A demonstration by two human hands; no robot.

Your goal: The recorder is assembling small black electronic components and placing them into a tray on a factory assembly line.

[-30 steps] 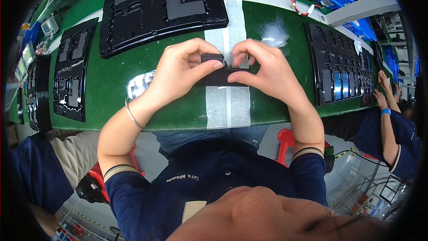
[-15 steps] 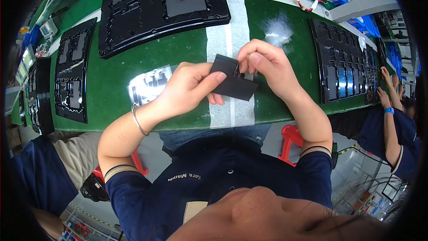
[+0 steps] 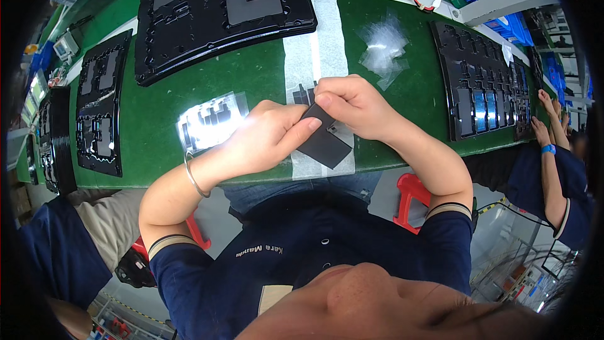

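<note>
Left hand (image 3: 272, 133): fingers pinch black part (image 3: 327, 148), seemingly steadying it.
Right hand (image 3: 353, 108): fingers pressed together at its twelve-o'clock end; pinched item hidden.
Clear films (image 3: 385, 47): two o'clock, perhaps for reach.

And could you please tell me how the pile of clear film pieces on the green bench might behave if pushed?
The pile of clear film pieces would probably slide apart, since its pieces look loosely overlapped at different angles. They seem thin and see-through, so they are likely light and rather floppy.
</note>
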